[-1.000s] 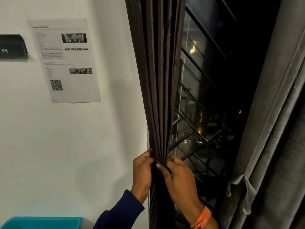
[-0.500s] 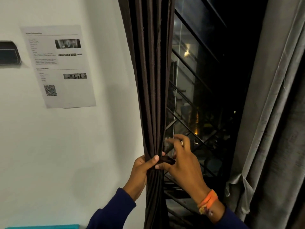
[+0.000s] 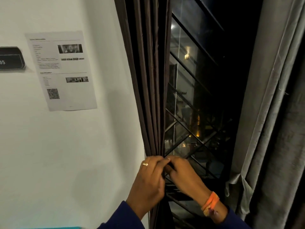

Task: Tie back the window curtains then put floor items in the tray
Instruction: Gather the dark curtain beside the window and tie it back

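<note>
White wall (image 3: 69, 154) frames a dark night window (image 3: 198, 100) with diagonal bars. Gathered against the wall edge hangs the dark brown curtain (image 3: 148, 76), bunched into tight pleats. Left hand (image 3: 148, 180) and right hand (image 3: 183, 172) meet on the bunch, fingertips pinching what seems a dark tie, mostly hidden. If either pinch slackens, the pleats would likely spill open. Nearby: a printed notice (image 3: 62, 70), a grey curtain (image 3: 274, 113) already tied, and a teal tray edge (image 3: 66, 227) below.
</note>
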